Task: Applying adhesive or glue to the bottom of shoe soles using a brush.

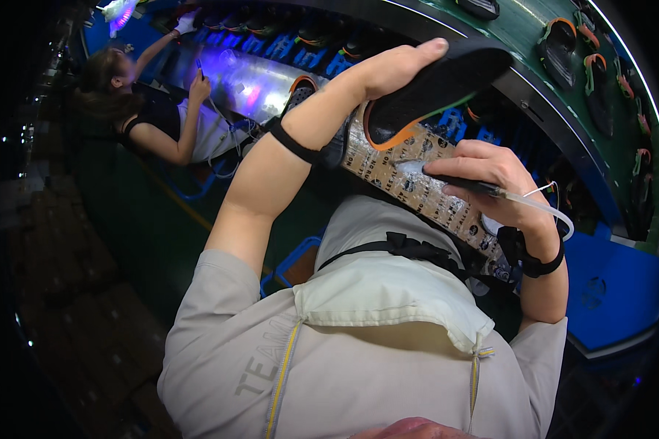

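My left hand (pixel 403 71) grips a black shoe sole (pixel 447 84) with an orange and green edge, thumb along its upper end. The sole is tilted above a narrow board covered in printed brown tape (pixel 377 157). To the right, my right hand (pixel 501 179) is closed round the black handle of a tube-fed brush (pixel 465 183). A whitish tip points left over the board, below the sole and apart from it. From the handle's back end a clear tube (pixel 542 207) curves round my wrist.
A green conveyor (pixel 520 29) at the upper right carries several black and orange shoe parts (pixel 558 55). Below it runs a rack of shoes (pixel 315 33). At the far left a co-worker (pixel 150 117) sits at a metal bench (pixel 260 88). A blue panel (pixel 608 285) stands right.
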Motion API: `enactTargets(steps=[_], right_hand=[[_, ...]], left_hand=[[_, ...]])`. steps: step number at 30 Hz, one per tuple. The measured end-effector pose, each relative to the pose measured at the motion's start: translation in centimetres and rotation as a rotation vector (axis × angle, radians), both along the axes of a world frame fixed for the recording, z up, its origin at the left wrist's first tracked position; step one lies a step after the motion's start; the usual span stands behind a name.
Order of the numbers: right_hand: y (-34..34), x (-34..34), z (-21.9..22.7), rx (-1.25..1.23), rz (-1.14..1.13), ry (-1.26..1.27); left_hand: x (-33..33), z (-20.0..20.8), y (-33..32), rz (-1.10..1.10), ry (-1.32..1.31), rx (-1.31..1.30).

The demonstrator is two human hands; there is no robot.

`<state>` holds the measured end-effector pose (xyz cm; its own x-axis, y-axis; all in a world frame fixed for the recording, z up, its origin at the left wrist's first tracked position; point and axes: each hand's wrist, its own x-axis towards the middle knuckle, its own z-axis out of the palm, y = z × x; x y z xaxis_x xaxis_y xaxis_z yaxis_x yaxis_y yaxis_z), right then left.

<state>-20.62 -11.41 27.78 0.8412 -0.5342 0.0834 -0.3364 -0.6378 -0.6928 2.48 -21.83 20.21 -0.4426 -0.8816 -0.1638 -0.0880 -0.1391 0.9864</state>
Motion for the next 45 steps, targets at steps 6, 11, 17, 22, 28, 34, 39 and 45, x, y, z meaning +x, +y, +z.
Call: enactTargets(steps=[6,11,17,22,28,34,39,45], right_hand=[[0.2,-3.1,-4.7,0.173,-0.512,-0.241],[0.9,-5.0,-9.9,0.405,-0.837,-0.363],[0.4,-2.6,-13.4,0.512,-0.872,-0.323],[-2.1,1.1,-12.8,0.386,-0.896,-0.241],[-4.3,4.2,-11.2,-0.066,-0.944,-0.512],[-1.3,3.8,-9.2,-0.135,-0.466,-0.199],[-0.4,2.6,-4.9,0.049,-0.279,-0.082],[-4.7,3.8,-5.1,-0.421,-0.733,-0.541]], left_hand=[[5.8,-11.2,4.9,0.227,0.817,0.26],[9.9,-22.2,12.2,0.038,0.656,1.015],[3.8,-27.6,17.1,0.16,1.244,1.28],[-1.0,-21.0,15.8,0.283,1.226,1.009],[-4.6,-13.2,14.7,0.235,1.211,0.742],[-3.9,-13.5,13.0,0.427,1.117,0.559],[-3.7,-11.6,12.7,0.318,1.143,0.491],[-4.3,-8.6,13.0,0.032,1.223,0.419]])
